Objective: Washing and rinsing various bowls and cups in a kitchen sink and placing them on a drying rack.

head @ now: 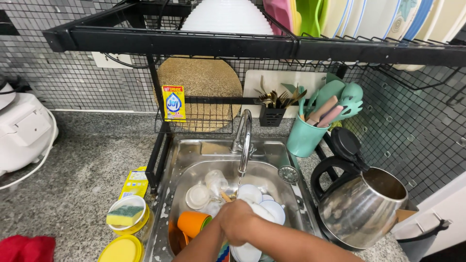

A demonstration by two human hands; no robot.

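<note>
Plate (264,212) sits in the sink (194,155) under the faucet (244,140), among other white dishes and beside an orange cup (192,222). One hand (237,221) is curled on its rim; which hand this is, and how tightly it grips, I cannot tell, since the two forearms overlap and the second hand is hidden. Washing it well probably means keeping a firm hold on the wet rim, turning it under the thin stream, and lifting it clear of the stacked dishes so nothing chips.
</note>
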